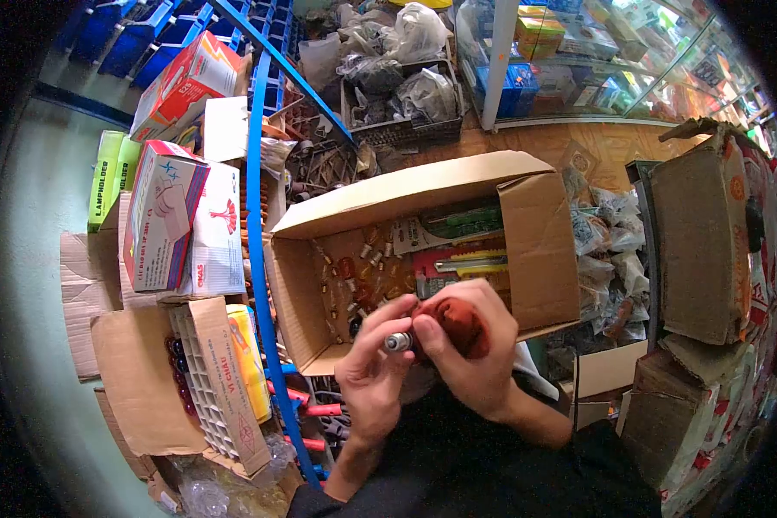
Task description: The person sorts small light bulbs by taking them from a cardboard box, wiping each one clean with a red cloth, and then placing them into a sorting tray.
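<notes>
In the head view, my left hand (373, 375) pinches a small bulb, its metal base (398, 342) pointing toward me. The bulb's glass is mostly hidden by the fingers. My right hand (483, 358) curls around a dark red, rounded, hollow-looking thing (459, 321) whose exact kind I cannot make out. Both hands meet above the near side of an open cardboard box (540, 250). Inside it lie several loose small bulbs (375, 255), a green packaged item (462, 223) and a yellow packaged item (470, 262).
Left of a blue metal post (255, 173) stand a glove box (166, 216), a green lampholder box (108, 177) and a carton with a white grid (200, 354). A black crate (406, 129) of bags and a glass case (578, 69) are behind. Cartons (699, 233) stand at right.
</notes>
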Tool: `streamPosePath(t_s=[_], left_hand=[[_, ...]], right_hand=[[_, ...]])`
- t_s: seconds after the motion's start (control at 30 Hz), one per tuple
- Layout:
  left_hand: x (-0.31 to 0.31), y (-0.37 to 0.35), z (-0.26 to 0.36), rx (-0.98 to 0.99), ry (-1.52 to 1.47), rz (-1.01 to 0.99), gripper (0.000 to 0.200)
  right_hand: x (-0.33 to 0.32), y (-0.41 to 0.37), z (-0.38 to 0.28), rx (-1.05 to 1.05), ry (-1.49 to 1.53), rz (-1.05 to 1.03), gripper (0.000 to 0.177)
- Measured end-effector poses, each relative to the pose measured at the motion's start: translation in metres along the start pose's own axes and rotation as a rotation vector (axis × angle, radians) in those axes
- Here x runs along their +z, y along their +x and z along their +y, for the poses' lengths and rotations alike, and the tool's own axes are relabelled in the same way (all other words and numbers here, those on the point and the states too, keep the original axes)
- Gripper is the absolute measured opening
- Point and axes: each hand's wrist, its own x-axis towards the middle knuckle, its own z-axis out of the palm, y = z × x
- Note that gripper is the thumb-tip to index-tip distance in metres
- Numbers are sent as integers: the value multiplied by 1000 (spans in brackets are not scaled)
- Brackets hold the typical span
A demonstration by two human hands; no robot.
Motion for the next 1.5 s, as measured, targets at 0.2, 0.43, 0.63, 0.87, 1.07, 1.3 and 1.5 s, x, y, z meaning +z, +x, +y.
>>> streamPosePath(t_s=[0.2,0.43,0.63,0.87,1.07,1.3,1.5], left_hand=[[-3,-4,4,-194,-43,54,33],[-11,-3,0,-109,10,73,33],[6,3,18,-187,39,6,41],[9,4,15,-197,3,-12,47],[23,8,9,-209,-239,126,48],[23,6,2,-176,-246,-29,41],[18,6,7,-190,-324,-122,41]], right_hand=[[-3,1,-4,-31,-5,8,21],[-6,-1,-7,-41,-80,-54,17],[-3,4,-3,-19,-121,8,23],[-4,2,4,-17,-107,-14,23],[2,-6,1,-63,-91,-25,21],[-1,2,5,-58,-80,-21,22],[-4,-1,5,23,-38,-29,23]])
